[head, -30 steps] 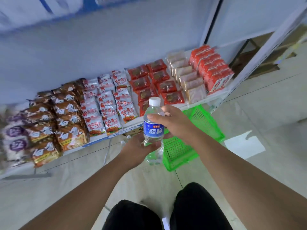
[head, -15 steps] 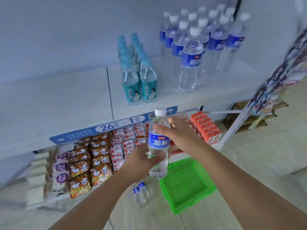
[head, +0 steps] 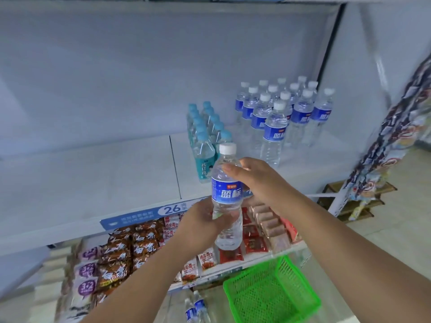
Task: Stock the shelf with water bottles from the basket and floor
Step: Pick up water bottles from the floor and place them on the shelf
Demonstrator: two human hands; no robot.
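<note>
A water bottle (head: 227, 194) with a white cap and a blue label is held upright in the air, in front of the edge of the middle shelf (head: 93, 183) and not resting on it. Its lower half is clasped by the left grip (head: 205, 220), whose fingers are curled round the clear body below the label. Its shoulder is clasped by the right grip (head: 258, 180): the thumb is laid across the front above the label, while the other fingers are hidden behind the bottle.

On the shelf behind, a cluster of like blue-label bottles (head: 275, 134) is stood at the right. Their number cannot be fixed, since the rear ones are blurred and overlapped. Just left of them, 2 rows of teal-capped bottles (head: 203, 145) are lined up; the front of the nearer row is partly covered by the held bottle.

Below, snack packets (head: 121, 252) are seen on a lower shelf, smeared by motion at the left. A green basket (head: 268, 294) is stood on the floor, its near side cut off by the right forearm. 2 floor bottles (head: 194, 308) lie beside it, clipped by the bottom edge.
</note>
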